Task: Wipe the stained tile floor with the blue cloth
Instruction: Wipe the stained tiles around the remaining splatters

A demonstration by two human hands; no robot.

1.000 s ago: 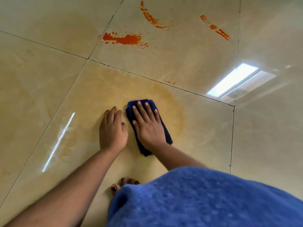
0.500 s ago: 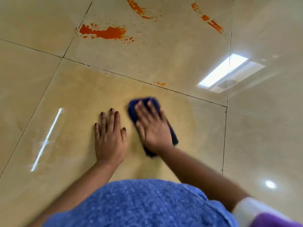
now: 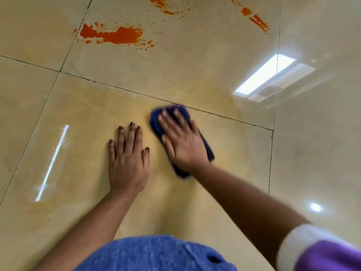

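Observation:
A folded dark blue cloth (image 3: 207, 147) lies flat on the glossy beige tile floor (image 3: 195, 65), its far end at a grout line. My right hand (image 3: 182, 141) presses down on it with fingers spread, slightly blurred. My left hand (image 3: 128, 161) rests palm-down on the bare tile just left of the cloth, fingers apart, holding nothing. A faint yellowish smear covers the tile around both hands. Thick orange-red stains sit on the tile beyond: a large blotch (image 3: 113, 35), a streak (image 3: 162, 4) and a broken streak (image 3: 256, 19).
Dark grout lines (image 3: 234, 119) cross the floor. A ceiling light's reflection (image 3: 267, 75) glares at the right, a thin reflection streak (image 3: 52, 163) at the left. My blue-clad knee (image 3: 152, 253) and a white-and-purple sleeve (image 3: 320, 253) fill the bottom edge.
My right hand has slid the cloth forward and to the right, up to the grout line. My left hand stays planted flat, fingers now spread. The view has shifted toward the stains.

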